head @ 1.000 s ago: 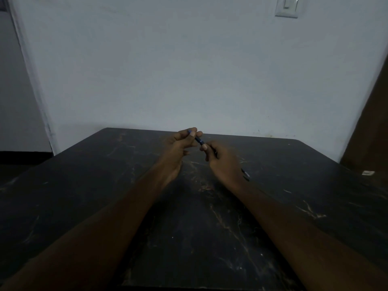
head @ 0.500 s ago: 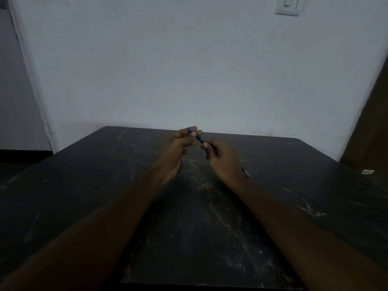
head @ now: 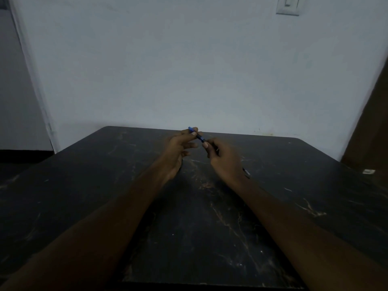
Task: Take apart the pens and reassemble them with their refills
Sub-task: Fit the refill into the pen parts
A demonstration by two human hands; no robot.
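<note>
A blue pen (head: 199, 136) is held above the far middle of the dark table (head: 105, 185), slanting from upper left to lower right. My left hand (head: 178, 150) pinches its blue upper end between thumb and fingertips. My right hand (head: 224, 158) grips the rest of the pen, and the fist hides most of the barrel. A pale tip of a pen (head: 247, 172) shows just past my right wrist; whether it belongs to the same pen or lies on the table I cannot tell.
The table is dark marble-patterned with pale veins, its far edge close to a white wall (head: 189, 70). A small white object (head: 368, 171) sits beyond the table's right edge. A light switch (head: 288, 5) is high on the wall.
Both hands stay together on the pen in nearly the same spot. The left fingers have shifted slightly along the blue end.
</note>
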